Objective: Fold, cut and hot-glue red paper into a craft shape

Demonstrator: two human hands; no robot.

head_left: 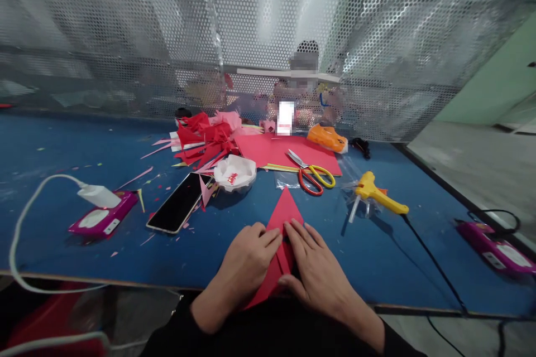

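A sheet of red paper (283,206), folded to a point at its far end, lies at the table's near edge with its lower part toward my body. My left hand (254,251) bends over its left side, fingers curled and pressed together on the paper. Across from it, my right hand (316,265) rests on the right side, fingers stretched out flat and thumb apart, low on a folded flap. The fingertips of both hands almost meet at the middle fold. Scissors (309,172) with one red and one yellow handle lie beyond the paper's tip.
Beyond the scissors lie red sheets (274,148). Left are paper scraps (205,136), a white paper bowl (235,173), a phone (180,203) and a purple power strip (104,215) with a charger. Right are a yellow glue gun (381,194), an orange packet (326,138) and another power strip (496,248).
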